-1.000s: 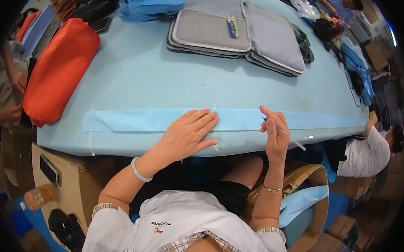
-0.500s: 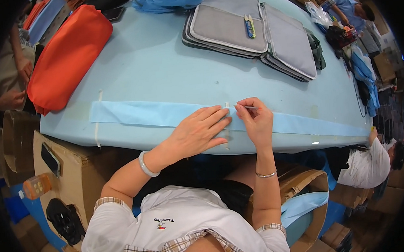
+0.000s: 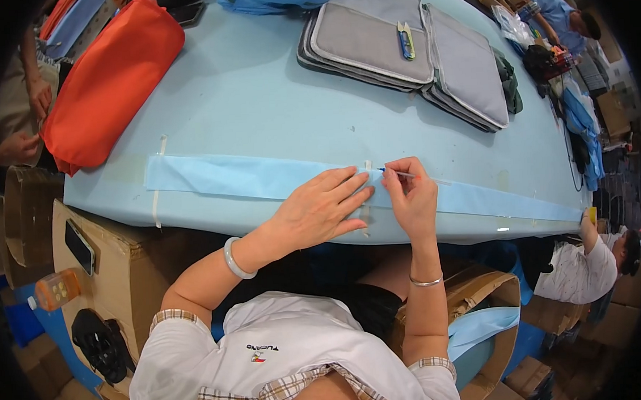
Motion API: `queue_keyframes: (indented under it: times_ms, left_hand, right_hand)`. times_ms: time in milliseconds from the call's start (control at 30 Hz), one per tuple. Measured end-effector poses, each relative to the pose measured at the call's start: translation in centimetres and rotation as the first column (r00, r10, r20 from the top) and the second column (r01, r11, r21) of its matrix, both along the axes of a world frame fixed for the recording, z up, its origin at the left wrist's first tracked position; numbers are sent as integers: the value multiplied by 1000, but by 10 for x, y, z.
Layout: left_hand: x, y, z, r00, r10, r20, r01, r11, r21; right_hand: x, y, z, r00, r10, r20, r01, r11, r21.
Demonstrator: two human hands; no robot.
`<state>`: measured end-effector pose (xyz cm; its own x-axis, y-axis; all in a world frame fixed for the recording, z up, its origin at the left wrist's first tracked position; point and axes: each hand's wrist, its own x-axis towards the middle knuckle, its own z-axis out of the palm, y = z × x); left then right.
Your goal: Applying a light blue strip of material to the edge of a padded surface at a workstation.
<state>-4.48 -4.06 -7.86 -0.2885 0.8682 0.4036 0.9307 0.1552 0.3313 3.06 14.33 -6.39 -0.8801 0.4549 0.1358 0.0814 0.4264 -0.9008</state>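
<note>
A long light blue fabric strip [image 3: 254, 176] runs along the near edge of the table. My left hand [image 3: 326, 203] lies flat on it, fingers stretched out and pressing the strip down. Close to its fingertips, my right hand [image 3: 410, 189] pinches a slim pen [image 3: 405, 174] with a blue tip. The tip points left at the strip, beside a pale tape mark [image 3: 367, 166]. Whether it touches the fabric I cannot tell.
Gray zippered fabric panels [image 3: 370, 38] are stacked at the back, with thread snips [image 3: 406, 41] on top. An orange-red bundle [image 3: 115, 84] lies at the left. Below stand cardboard boxes [image 3: 111, 283]; co-workers sit left and right, one hand [image 3: 589, 222] at the strip's far right.
The pen has tilted in my right hand, and its blue tip now shows. That hand has shifted very slightly right, while my left hand keeps its place on the strip.
</note>
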Motion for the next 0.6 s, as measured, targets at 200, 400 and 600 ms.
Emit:
queue_keyframes:
  times_ms: [200, 400, 600]
  left_hand:
    - [0, 0, 1, 1000, 0, 1, 0, 1000, 15]
    - [-1, 1, 2, 1000, 0, 17, -1, 1000, 27]
    - [-2, 1, 1, 1000, -2, 16, 2, 1000, 29]
  right_hand:
    - [0, 0, 1, 999, 14, 30, -16, 997, 76]
    - [-3, -4, 5, 1000, 4, -25, -1, 992, 129]
    - [-5, -5, 5, 1000, 12, -23, -8, 983, 183]
